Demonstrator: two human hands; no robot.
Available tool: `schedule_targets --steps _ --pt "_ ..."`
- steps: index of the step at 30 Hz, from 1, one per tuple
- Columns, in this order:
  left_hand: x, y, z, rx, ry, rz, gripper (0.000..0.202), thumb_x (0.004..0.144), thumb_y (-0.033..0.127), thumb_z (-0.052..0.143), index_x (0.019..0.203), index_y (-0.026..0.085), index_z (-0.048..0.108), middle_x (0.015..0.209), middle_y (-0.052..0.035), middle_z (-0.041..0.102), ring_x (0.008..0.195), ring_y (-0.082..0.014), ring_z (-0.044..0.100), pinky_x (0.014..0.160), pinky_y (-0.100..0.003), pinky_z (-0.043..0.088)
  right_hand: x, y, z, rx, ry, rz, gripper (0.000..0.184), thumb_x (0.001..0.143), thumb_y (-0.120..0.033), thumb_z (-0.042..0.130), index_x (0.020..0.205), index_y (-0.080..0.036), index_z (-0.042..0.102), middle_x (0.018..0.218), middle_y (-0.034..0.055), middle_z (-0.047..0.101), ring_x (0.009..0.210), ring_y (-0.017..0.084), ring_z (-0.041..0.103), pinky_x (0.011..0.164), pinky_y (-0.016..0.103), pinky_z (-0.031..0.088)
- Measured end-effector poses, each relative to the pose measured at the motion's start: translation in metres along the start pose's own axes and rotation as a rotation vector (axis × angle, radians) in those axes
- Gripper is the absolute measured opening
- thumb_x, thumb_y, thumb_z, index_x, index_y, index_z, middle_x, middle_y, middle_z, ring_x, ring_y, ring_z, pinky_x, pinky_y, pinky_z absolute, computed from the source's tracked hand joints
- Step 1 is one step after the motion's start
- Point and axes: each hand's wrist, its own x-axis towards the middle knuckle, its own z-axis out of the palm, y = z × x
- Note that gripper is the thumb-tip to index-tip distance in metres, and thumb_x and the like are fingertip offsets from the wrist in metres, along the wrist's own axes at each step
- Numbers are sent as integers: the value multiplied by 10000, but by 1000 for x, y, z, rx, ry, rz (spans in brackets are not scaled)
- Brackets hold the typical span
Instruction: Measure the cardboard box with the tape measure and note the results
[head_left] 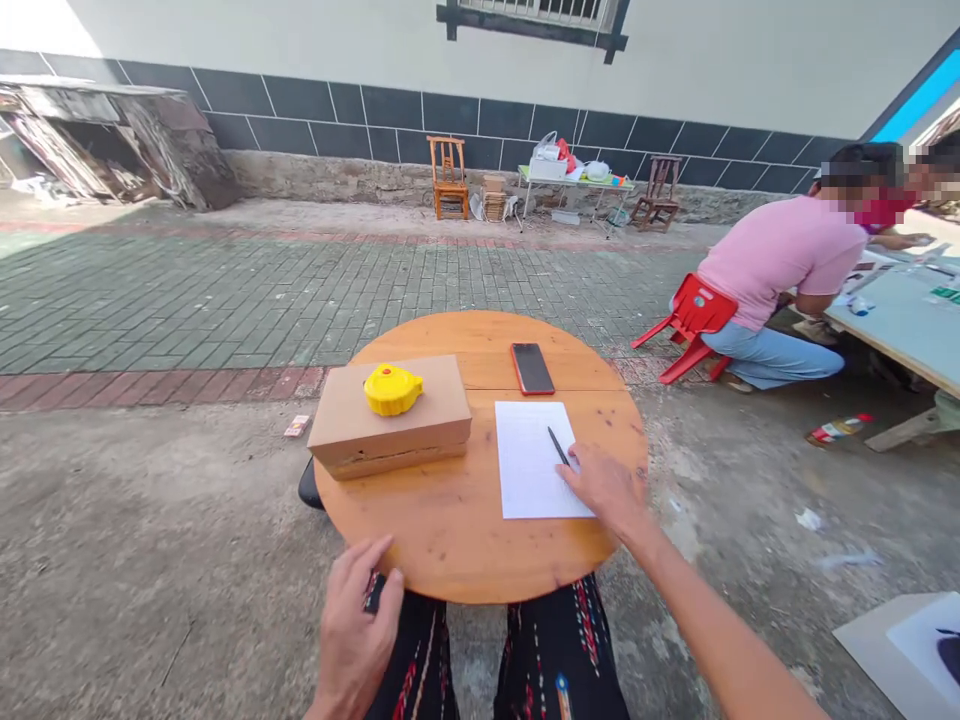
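My right hand [604,485] is over the right side of a white sheet of paper [529,480] on a round wooden table [427,550]. Its thumb and index finger close around the near end of a black pen [556,443], whose other end points away to the left. At the table's near edge, above my left thigh, my left hand [356,610] has its fingers apart and holds nothing. A yellow tape measure [392,390] with a red button rests on top of a brown cardboard box [397,435]. Beyond the paper lies a red-edged phone [532,368], screen up.
To the right, a person in a pink shirt [787,240] sits on a red chair [694,315] at another table [900,310], with someone beyond. A bottle [840,428] lies on the ground. Wooden chairs [448,180] and a cluttered folding table [574,180] stand by the wall.
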Motion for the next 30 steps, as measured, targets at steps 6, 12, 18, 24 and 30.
schedule_targets --steps 6,12,18,24,30 --pt "-27 47 37 58 -185 294 237 890 148 526 1043 223 691 1112 -89 687 1030 -248 630 872 -420 550 -15 -1 -1 60 36 63 274 955 -231 447 1142 -137 623 861 101 720 783 236 677 639 288 389" --pt "-4 73 72 107 -385 230 516 828 121 512 1341 171 542 1278 -126 648 1192 -296 564 1004 -514 478 -52 21 -26 846 12 -93 365 959 -416 469 1190 -190 638 738 14 659 626 166 612 589 272 460" --pt "-4 90 91 106 -452 198 659 809 109 542 1452 160 407 1327 -139 614 1241 -302 518 1032 -525 431 -75 23 -34 1294 70 -144 289 857 -329 714 1123 -258 629 911 46 756 838 199 712 733 310 561" --pt "-8 87 93 49 -381 175 519 836 110 523 1350 179 503 1232 -115 640 1142 -281 552 987 -495 453 -85 11 -18 1198 319 -135 212 981 -374 561 1082 -259 708 668 -26 651 621 121 629 641 246 542" --pt "2 88 88 107 -412 277 358 881 60 478 1140 223 663 1118 -84 658 1023 -250 568 868 -417 484 -89 -7 16 1122 212 -151 184 950 -360 611 1016 -233 726 739 11 729 636 147 677 600 256 558"
